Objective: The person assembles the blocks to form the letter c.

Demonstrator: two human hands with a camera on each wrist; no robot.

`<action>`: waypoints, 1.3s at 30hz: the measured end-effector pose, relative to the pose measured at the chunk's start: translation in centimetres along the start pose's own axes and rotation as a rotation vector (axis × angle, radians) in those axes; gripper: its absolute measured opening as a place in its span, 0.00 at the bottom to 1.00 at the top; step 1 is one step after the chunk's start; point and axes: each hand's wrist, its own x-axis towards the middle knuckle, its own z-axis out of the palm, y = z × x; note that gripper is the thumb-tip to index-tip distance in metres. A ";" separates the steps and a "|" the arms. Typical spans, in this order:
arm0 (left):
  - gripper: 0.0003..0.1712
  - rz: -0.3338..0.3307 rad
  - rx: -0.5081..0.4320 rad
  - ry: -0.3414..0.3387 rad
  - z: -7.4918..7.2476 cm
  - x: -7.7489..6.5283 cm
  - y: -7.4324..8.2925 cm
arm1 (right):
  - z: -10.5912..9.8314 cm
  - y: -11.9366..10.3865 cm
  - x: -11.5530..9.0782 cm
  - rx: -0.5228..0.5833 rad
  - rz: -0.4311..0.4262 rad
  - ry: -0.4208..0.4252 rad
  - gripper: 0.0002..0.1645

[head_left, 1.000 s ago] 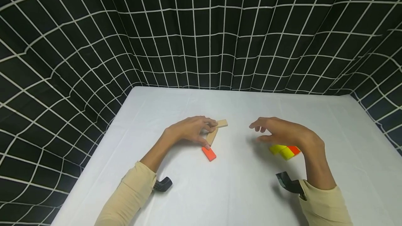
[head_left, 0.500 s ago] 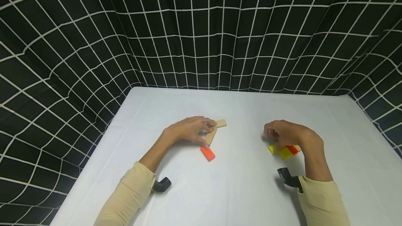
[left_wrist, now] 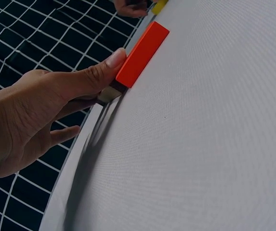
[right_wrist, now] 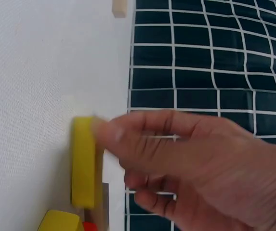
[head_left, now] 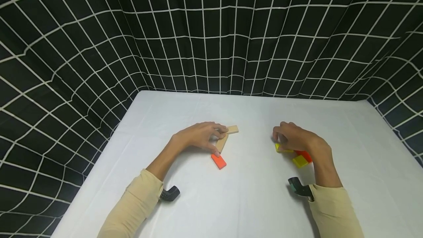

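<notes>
In the head view my left hand [head_left: 199, 135] spans a short chain of wooden blocks. Its thumb touches the end of an orange-red block [head_left: 219, 162], and its fingertips rest where a slanted plain block [head_left: 222, 143] meets a far plain block [head_left: 232, 129]. The left wrist view shows the thumb against the orange-red block [left_wrist: 144, 55]. On the right, my right hand [head_left: 294, 137] pinches a yellow block [head_left: 282, 148] with thumb and fingers. Beside it lie another yellow block [head_left: 300, 161] and a red block [head_left: 305, 155], partly hidden by the hand.
A white cloth covers the table [head_left: 244, 197]. Behind it and at both sides hangs a black curtain with a white grid [head_left: 218, 32]. A dark curved wrist mount [head_left: 170, 194] shows at the left cuff, and a similar mount [head_left: 299, 187] at the right.
My right hand has come down to the yellow block, pinched it, and shifted it a little left and away from the other blocks. The left hand has stayed in place.
</notes>
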 end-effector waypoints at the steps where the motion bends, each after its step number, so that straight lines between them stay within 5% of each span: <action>1: 0.43 0.001 0.003 -0.001 0.0 0.0 0.0 | 0.0 -0.1 0.1 0.015 0.002 0.007 0.20; 10: 0.43 0.000 0.001 -0.011 0.0 0.1 0.0 | -0.4 0.1 -0.7 0.095 0.062 -0.018 0.26; 20: 0.43 -0.001 0.006 -0.011 0.0 0.0 0.0 | 0.0 0.1 -0.6 0.020 0.129 -0.038 0.28; 34: 0.44 -0.015 0.002 -0.012 0.0 0.1 0.1 | -0.4 -0.8 -0.5 0.014 0.044 0.047 0.18; 39: 0.44 -0.016 0.006 -0.016 0.0 0.0 0.1 | -0.5 -1.2 -0.6 -0.008 0.005 0.106 0.24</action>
